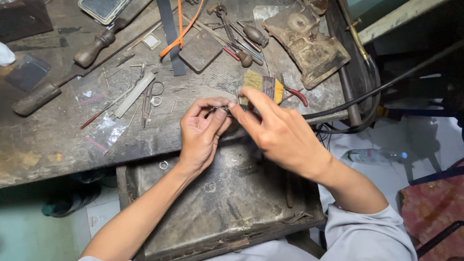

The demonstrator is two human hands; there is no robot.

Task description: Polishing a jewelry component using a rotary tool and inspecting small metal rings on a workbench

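Hands are meeting right at the front edge of the worktop (pixel 43 145), over an open drawer (pixel 232 203) that's pulled out toward the person. Left hand (pixel 202 135) is pinching a tiny metal piece (pixel 223 109) between thumb and fingers (pixel 212 103), palm turned up a bit. Right hand (pixel 278 130) is coming in from the other side, with its fingertips closing on the same piece, so both hands are gripping it together. Honestly the piece is too small to tell what it is, just something thin and greyish.

Just behind the right hand a brush (pixel 261 84) with pale bristles is lying flat, and pliers (pixel 296 95) with red handles are sticking out beside it. Further left on the worktop, small scissors (pixel 149 99) are sitting next to a white flat stick (pixel 134 94), with a few loose pins and a little ring around them. Two wooden-handled files (pixel 92 50) are lying diagonally toward the back left. A dark square block (pixel 200 50) is sitting mid-back with an orange cord (pixel 181 31) looping past it, and a grimy old tool body (pixel 307 41) is resting at the back right. Another small ring (pixel 164 165) is sitting on the drawer's left corner. A black hose (pixel 386 87) is running off to the right, and a plastic bottle (pixel 372 155) is lying on the floor.
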